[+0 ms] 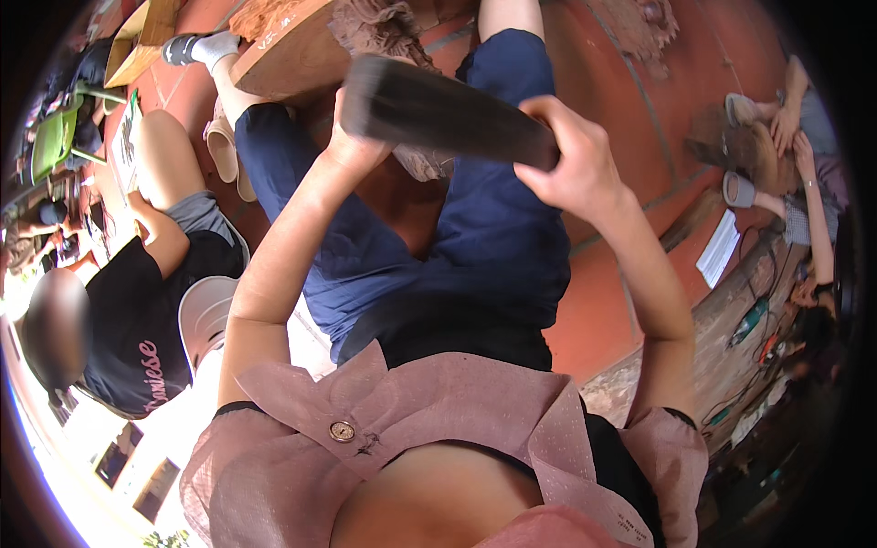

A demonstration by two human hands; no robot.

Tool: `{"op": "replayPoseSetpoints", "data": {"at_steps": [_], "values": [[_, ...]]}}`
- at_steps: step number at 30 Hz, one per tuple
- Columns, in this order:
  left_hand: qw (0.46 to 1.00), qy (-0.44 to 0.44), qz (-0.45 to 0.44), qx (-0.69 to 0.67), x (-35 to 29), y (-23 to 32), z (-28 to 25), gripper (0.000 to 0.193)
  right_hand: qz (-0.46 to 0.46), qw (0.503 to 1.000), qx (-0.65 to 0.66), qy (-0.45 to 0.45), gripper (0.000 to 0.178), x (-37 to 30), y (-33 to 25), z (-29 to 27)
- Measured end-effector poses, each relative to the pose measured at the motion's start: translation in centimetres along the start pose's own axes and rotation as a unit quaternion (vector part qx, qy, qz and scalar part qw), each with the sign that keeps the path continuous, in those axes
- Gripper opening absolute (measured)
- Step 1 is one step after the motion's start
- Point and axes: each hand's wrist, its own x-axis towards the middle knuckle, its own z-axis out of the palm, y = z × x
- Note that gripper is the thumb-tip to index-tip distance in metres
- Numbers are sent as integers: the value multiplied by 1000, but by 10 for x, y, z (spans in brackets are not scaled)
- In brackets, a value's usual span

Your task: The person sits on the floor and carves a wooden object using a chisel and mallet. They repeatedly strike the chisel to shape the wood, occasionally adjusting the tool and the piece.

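A long, dark grey-black rectangular block (448, 111), smeared by motion, is held up over my knees with its left end tilted higher. My right hand (577, 157) wraps round its right end, thumb below and fingers above. At the other end my left hand (358, 144) grips from behind; most of its fingers are hidden by the block. Beneath and beyond it lies a crumpled brown cloth (376, 29), partly over a thick piece of wood (285, 47) between my feet. What the block is exactly cannot be made out.
A person in black (137, 310) sits close on my left, near a white plastic chair (203, 310). Pale clogs (221, 151) lie on the red tile floor (598, 283). At right are another person's hands (787, 123), a paper (719, 248) and a green power tool (751, 321) with cords.
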Motion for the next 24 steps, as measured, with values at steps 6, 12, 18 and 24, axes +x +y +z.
{"op": "replayPoseSetpoints", "data": {"at_steps": [6,12,18,24], "values": [[998,-23,-62,21,17,18,-3,21,113,994,8,3,40,0,-6,-4],[997,-74,-38,4,19,9,-8,20,162,980,-56,-97,44,-5,10,2],[980,-156,-8,-123,8,86,-18,24,249,960,130,17,47,-40,6,19],[965,-93,-53,-237,11,104,21,37,443,725,516,105,59,-67,10,25]]}}
